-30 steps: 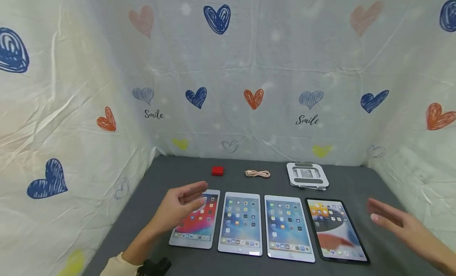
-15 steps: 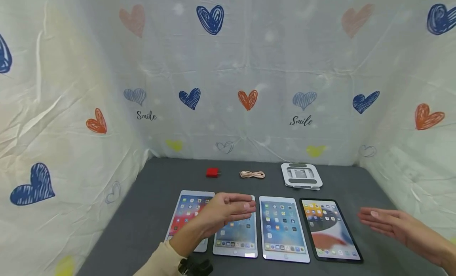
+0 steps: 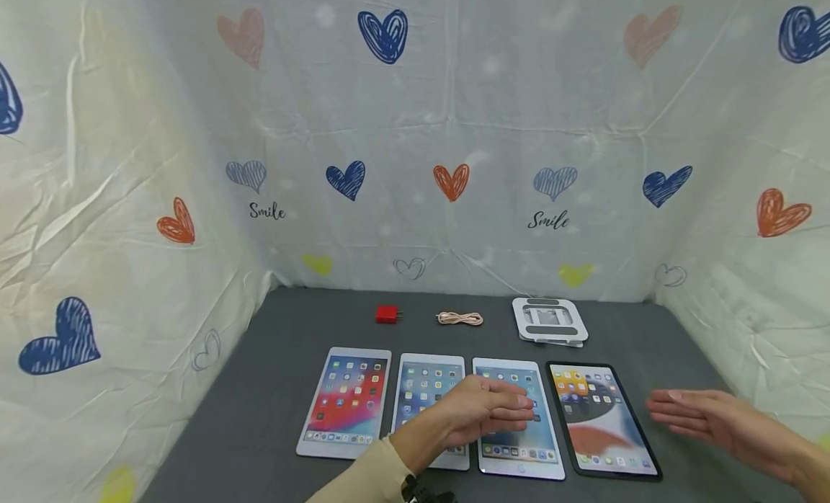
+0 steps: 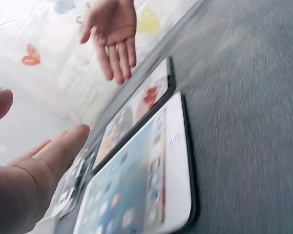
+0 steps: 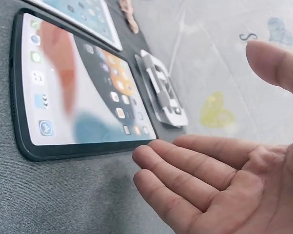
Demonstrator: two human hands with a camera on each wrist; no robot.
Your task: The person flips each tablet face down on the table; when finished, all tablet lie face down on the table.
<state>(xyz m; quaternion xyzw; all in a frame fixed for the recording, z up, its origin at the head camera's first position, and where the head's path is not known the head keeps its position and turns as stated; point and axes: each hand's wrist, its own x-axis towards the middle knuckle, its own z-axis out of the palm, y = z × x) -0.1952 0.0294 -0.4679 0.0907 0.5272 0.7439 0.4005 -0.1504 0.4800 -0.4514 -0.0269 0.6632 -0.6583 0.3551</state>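
Side by side on the grey cloth lie a white tablet with a red-blue screen (image 3: 346,402), a second white tablet (image 3: 421,380), a third white tablet (image 3: 519,445) and a black-framed tablet (image 3: 603,416). With fingers straight, my left hand (image 3: 486,409) hovers over the second and third tablets, hiding part of both; it holds nothing. My right hand (image 3: 720,420) is held to the right of the black-framed tablet, fingers extended and palm empty. In the right wrist view that hand (image 5: 219,190) is apart from the black-framed tablet (image 5: 73,87).
Behind the tablets lie a red charger plug (image 3: 387,314), a coiled pale cable (image 3: 460,318) and a folded white stand (image 3: 551,321). Light curtains (image 3: 493,229) printed with hearts hang around the back and sides of the grey table surface (image 3: 240,416).
My left hand has swept right, from over the first tablet to over the third. The right hand has shifted slightly and its fingers are straighter. The tablets have stayed in place.
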